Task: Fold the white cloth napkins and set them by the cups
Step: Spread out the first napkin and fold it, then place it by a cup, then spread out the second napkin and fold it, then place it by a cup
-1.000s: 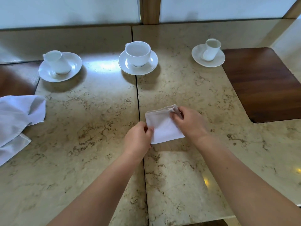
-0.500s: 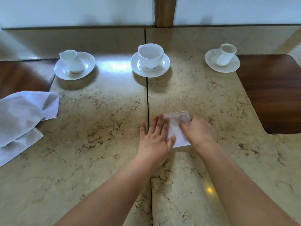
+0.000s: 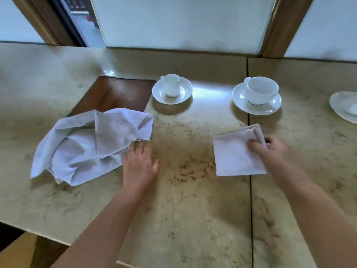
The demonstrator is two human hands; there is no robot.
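A folded white napkin (image 3: 234,154), a small square, lies on the marble counter in front of the middle cup (image 3: 260,89) and its saucer. My right hand (image 3: 268,149) grips its right edge, thumb on top. A loose heap of unfolded white napkins (image 3: 90,144) lies at the left. My left hand (image 3: 139,161) is spread flat, fingers apart, its fingertips touching the heap's right edge. A smaller cup (image 3: 171,85) on a saucer stands behind the heap to the right. A third saucer (image 3: 343,105) is cut off at the right edge.
A dark wooden inset panel (image 3: 114,93) sits in the counter (image 3: 183,209) behind the heap. A wall with wooden frames runs along the back. The counter's front edge drops off at the lower left. A seam crosses the counter under the folded napkin.
The view has swung left. My left hand has left the folded napkin and moved left to the heap. My right hand still holds the folded napkin.
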